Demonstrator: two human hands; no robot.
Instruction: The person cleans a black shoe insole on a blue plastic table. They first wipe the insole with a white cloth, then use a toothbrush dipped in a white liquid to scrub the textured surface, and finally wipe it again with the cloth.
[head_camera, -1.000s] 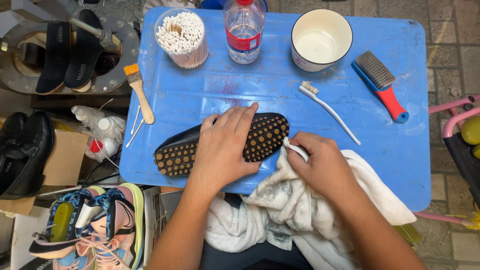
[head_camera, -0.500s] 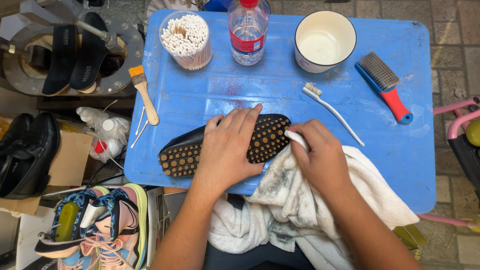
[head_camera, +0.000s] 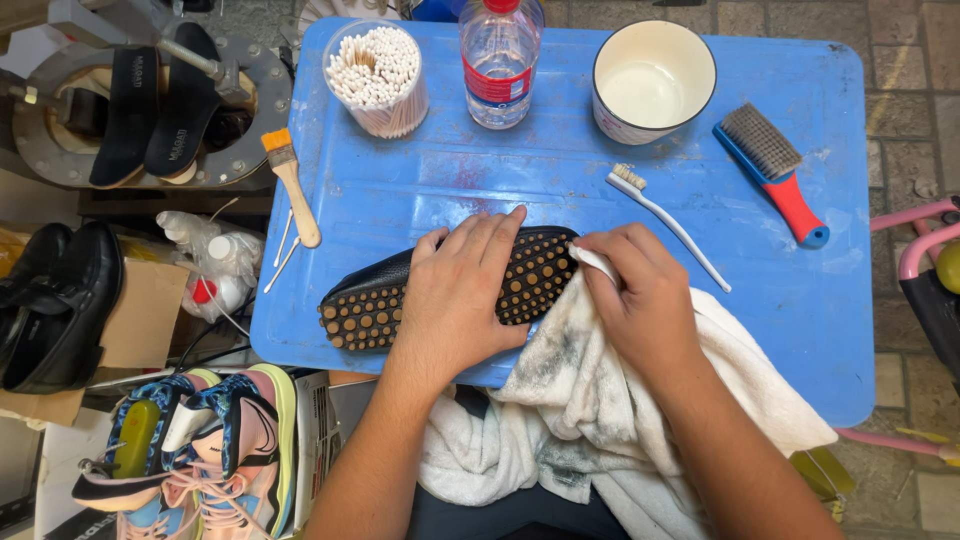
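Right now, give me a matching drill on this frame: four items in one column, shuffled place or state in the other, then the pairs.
Items:
1. left hand
2. right hand
3. toothbrush
4. small paintbrush

Places or states:
A. lies at the blue table's left edge, bristles away from the person
B. pressed flat on the studded sole of the black shoe
C. grips the stained white cloth at the shoe's end
D. lies between the white bowl and the right hand

Pairs: 1-B, 2-C, 3-D, 4-A
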